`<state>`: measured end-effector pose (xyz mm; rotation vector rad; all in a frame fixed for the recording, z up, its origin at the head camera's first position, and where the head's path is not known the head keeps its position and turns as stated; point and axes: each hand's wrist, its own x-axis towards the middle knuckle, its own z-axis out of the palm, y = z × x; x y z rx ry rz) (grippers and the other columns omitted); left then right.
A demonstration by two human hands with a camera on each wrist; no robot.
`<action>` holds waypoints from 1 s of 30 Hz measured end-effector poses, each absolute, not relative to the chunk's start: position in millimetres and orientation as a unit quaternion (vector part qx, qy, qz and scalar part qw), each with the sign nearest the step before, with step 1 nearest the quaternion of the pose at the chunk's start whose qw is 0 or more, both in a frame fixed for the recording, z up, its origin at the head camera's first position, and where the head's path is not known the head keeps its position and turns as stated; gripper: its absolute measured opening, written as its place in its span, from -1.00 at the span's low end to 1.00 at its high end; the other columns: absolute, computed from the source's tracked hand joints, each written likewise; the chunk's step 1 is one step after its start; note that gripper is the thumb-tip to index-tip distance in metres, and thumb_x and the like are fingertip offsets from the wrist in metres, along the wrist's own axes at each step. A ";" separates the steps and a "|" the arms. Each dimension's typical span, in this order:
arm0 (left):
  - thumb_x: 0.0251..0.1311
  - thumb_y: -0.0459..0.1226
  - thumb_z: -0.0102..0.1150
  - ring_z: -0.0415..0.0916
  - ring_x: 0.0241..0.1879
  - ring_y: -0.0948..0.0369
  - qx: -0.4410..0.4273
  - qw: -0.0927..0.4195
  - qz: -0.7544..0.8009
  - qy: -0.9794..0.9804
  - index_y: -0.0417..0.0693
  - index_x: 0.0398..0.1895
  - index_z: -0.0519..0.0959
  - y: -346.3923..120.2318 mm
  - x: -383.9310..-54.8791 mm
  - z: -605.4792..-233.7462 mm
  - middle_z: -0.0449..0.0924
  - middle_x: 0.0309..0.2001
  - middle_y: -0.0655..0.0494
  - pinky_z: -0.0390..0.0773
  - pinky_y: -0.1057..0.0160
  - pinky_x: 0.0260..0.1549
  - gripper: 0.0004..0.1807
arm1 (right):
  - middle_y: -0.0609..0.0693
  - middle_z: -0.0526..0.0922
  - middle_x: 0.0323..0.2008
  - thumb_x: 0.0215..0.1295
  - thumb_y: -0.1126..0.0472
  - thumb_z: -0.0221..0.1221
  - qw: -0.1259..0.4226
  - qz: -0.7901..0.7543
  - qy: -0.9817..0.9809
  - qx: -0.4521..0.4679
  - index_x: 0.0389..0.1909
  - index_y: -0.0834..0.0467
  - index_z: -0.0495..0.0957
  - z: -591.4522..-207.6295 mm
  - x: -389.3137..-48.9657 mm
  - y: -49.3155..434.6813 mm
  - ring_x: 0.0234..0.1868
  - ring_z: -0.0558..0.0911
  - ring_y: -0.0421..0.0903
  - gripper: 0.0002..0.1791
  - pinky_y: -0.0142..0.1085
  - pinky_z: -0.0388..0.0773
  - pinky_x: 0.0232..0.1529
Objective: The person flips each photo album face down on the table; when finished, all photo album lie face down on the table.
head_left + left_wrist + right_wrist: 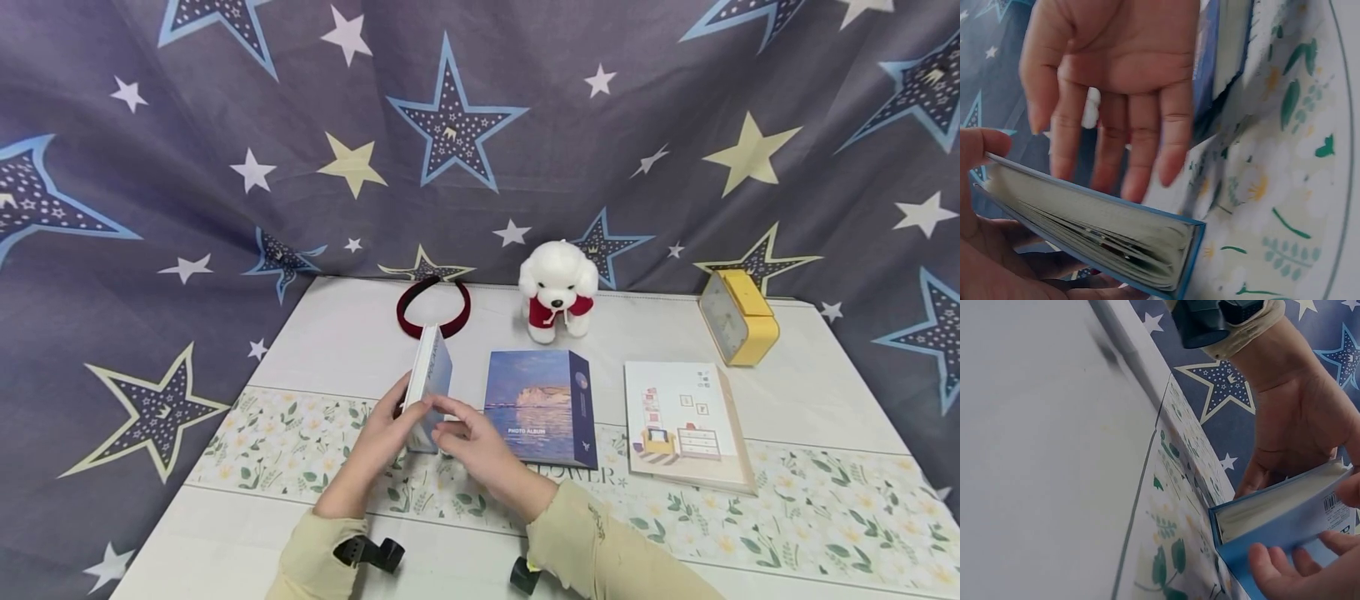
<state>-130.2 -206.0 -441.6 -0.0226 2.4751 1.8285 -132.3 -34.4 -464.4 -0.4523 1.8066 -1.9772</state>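
Note:
A light blue book or album (439, 375) stands upright on its edge on the table, left of centre. My left hand (377, 443) grips it from the left, thumb on one cover and fingers behind the other. Page edges (1104, 219) face the left wrist camera, slightly parted near the lower end. On its other side, my right hand (483, 454) has its fingers extended, fingertips right at the cover. A barcode label (1337, 511) shows on that cover in the right wrist view. Just right of it lies a blue photo album (528, 408) with a seaside cliff picture.
Behind the hands lie a dark red headband (405, 321) and a white plush dog (555, 279) in a red top. To the right are a white illustrated book (678, 417) and a yellow clock (759, 337). A starred curtain (480, 225) hangs behind the table.

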 end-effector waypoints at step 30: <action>0.44 -0.38 -0.09 0.66 -0.14 0.12 -0.086 0.017 0.656 0.750 -0.07 0.53 0.04 -236.6 -129.1 -432.1 0.47 0.17 -0.35 0.65 0.20 -0.27 -0.37 | 0.28 -0.26 0.52 0.26 0.39 0.22 0.161 -0.627 0.742 -0.173 0.44 0.21 0.23 -469.2 -131.4 -38.2 0.30 0.32 0.35 -0.29 -0.08 0.44 0.18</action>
